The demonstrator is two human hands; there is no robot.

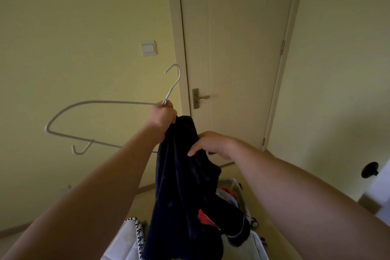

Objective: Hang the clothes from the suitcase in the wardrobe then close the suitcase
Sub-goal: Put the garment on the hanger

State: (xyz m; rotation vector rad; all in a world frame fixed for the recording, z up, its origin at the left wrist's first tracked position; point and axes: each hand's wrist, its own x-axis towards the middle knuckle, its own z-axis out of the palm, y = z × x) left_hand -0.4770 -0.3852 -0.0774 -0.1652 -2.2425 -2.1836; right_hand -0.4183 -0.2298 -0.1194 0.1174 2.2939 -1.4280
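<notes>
Beyond your left hand (163,119) and right hand (213,143) stands a closed cream door (232,48). Its lever handle (200,97) sits just above and right of the left hand. A light switch (148,48) is mounted on the yellow-green wall (73,17), above the left hand. A black round knob (369,170) shows far right of the right hand. Lighting is dim and even.
</notes>
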